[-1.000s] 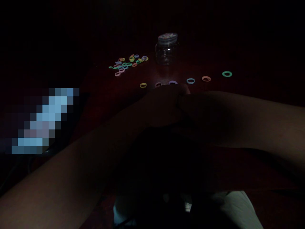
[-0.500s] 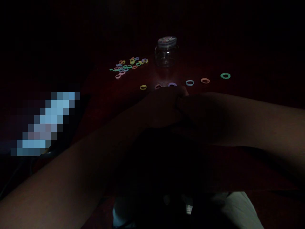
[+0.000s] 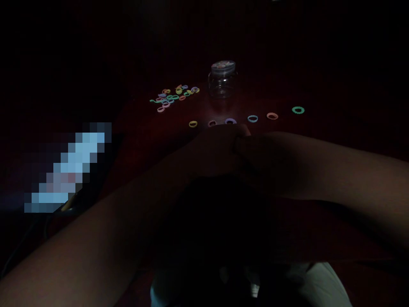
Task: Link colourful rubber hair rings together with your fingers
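In deep shadow, my left hand [image 3: 217, 149] and my right hand [image 3: 260, 155] meet at the middle of the dark red table [image 3: 335, 132]. Their fingers are hidden, so whether they hold anything does not show. Just beyond them lies a loose row of small ring-shaped bands that look like hair ties: a yellow band [image 3: 193, 124], a pinkish band [image 3: 212, 123], a purple band [image 3: 230, 122], a blue band [image 3: 252, 119], an orange band [image 3: 272, 116] and a green band [image 3: 298, 110]. The purple one is nearest to my hands and partly covered by them.
A clear lidded jar [image 3: 223, 85] stands behind the row. Left of it lies a pile of mixed coloured bands [image 3: 171, 97]. A bright, pixelated screen-like shape [image 3: 68, 168] is at the left, with a cable below it. The table's near edge runs above my lap.
The whole view has shifted slightly, so the jar and bands appear a little lower. My hands stay together in nearly the same pose.
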`<state>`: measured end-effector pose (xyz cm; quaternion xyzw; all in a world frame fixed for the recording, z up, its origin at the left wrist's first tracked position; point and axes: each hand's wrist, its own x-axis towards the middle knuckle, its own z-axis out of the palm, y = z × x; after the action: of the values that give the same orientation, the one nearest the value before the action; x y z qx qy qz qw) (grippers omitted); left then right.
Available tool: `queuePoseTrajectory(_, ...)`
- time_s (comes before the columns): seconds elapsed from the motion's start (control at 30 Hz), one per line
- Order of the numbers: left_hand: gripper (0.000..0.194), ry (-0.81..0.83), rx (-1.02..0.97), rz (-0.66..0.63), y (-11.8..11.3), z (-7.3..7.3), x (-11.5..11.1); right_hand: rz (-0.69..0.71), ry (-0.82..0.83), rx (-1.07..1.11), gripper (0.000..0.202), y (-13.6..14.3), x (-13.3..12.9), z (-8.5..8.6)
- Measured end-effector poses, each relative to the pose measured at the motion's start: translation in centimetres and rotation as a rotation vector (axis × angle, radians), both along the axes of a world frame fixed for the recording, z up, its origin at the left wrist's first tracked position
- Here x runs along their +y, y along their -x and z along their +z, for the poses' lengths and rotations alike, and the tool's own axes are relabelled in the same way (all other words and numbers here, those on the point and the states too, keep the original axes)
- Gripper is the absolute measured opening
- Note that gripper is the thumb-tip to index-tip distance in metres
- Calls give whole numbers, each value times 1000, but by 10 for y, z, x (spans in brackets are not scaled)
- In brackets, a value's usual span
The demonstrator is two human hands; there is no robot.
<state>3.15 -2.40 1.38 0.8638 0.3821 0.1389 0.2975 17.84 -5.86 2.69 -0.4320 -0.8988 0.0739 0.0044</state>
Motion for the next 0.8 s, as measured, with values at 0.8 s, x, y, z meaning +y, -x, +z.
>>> queuePoseTrajectory(0.8, 28, 146, -239, -2, 14, 2, 9, 67, 239, 119, 15, -12, 14, 11)
